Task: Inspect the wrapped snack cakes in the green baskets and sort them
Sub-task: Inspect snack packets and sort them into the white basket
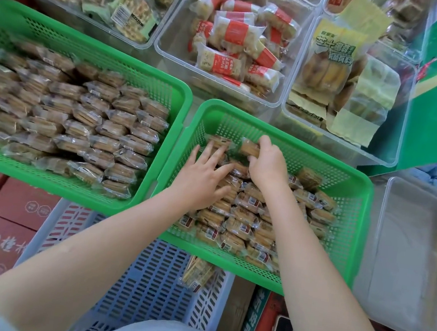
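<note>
Both hands over the right green basket (pixel 355 197): left hand (pixel 200 175) flat, right hand (pixel 265 161) pinching a wrapped cake (pixel 249 147) near its bare far wall.

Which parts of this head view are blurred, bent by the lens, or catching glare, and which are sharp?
Head view: the left basket and its cakes smear with motion blur toward the left edge; the right basket, left hand and right hand are sharper; the wide lens bows basket rims; soft, even light, with glare on the clear bins.

head: worn, forward-down | close above green baskets (pixel 186 123) | single view
</note>
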Available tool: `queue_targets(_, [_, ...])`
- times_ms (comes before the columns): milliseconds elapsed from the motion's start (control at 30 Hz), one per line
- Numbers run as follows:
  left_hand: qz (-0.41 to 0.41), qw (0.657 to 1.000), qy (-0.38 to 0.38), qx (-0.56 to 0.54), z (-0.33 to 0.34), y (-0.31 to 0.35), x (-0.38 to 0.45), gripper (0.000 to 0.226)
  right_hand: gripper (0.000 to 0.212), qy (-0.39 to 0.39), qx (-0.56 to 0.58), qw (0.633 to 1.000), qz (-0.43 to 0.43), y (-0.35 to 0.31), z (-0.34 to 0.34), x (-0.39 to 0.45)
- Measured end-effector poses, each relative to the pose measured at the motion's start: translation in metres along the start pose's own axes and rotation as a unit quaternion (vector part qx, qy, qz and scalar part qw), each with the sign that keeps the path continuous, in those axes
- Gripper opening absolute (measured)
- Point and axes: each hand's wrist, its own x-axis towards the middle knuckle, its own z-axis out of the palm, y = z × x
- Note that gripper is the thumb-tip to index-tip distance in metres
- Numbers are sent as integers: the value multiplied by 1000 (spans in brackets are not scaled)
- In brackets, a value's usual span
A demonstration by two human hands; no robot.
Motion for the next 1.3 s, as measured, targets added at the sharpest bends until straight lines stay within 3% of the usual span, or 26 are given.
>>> queue_targets(133, [-5,1000,-3,18,-3,2,0,64,28,40,121,992,17,14,-17,-13])
queue_targets(233, [-6,1000,8,6,-12,4,-1,55,30,87,249,963,53,21,-32,-39])
queue_targets(300, [-13,994,55,-92,-22,11,-6,44,28,48,424,898,105,23,-44,-66])
queue_targets(333, [-34,974,87,-208,-31,18,-12,38,25,10,519,845,126,25,-49,-79])
queue_targets(367, [-69,922,108,-364,-44,26,-21,32,22,-26,597,790,138,26,-55,-94])
queue_targets(400, [-107,839,101,-524,-56,33,-31,27,20,-50,645,749,142,27,-59,-107])
queue_targets(467, [-127,661,37,-739,-77,46,-52,24,21,-81,694,703,134,29,-62,-131])
queue_targets(500, [-107,610,15,-785,-81,49,-63,21,23,-92,701,695,129,30,-64,-143])
queue_targets(567, [-67,568,4,-820,-84,56,-87,24,33,-111,699,698,111,28,-65,-165])
queue_targets(700, [-78,533,9,-843,-78,61,-127,40,36,-119,655,743,65,24,-65,-199])
queue_targets(800, [-79,491,9,-867,-75,64,-157,32,46,-109,647,754,43,13,-65,-224])
queue_targets(900, [-79,490,26,-868,-73,68,-184,23,36,-49,627,776,38,2,-62,-245])
queue_targets(1000, [-118,520,76,-843,-70,73,-204,12,32,74,487,870,7,-2,-55,-263])
queue_targets(1067, [-141,547,101,-819,-66,75,-216,7,32,150,393,906,-43,-3,-52,-275])
queue_targets(1200, [-112,596,103,-789,-58,78,-233,11,25,261,337,900,-89,-13,-52,-295])
queue_targets(1300, [-73,590,100,-798,-57,80,-243,12,25,281,354,889,-73,-20,-49,-306])
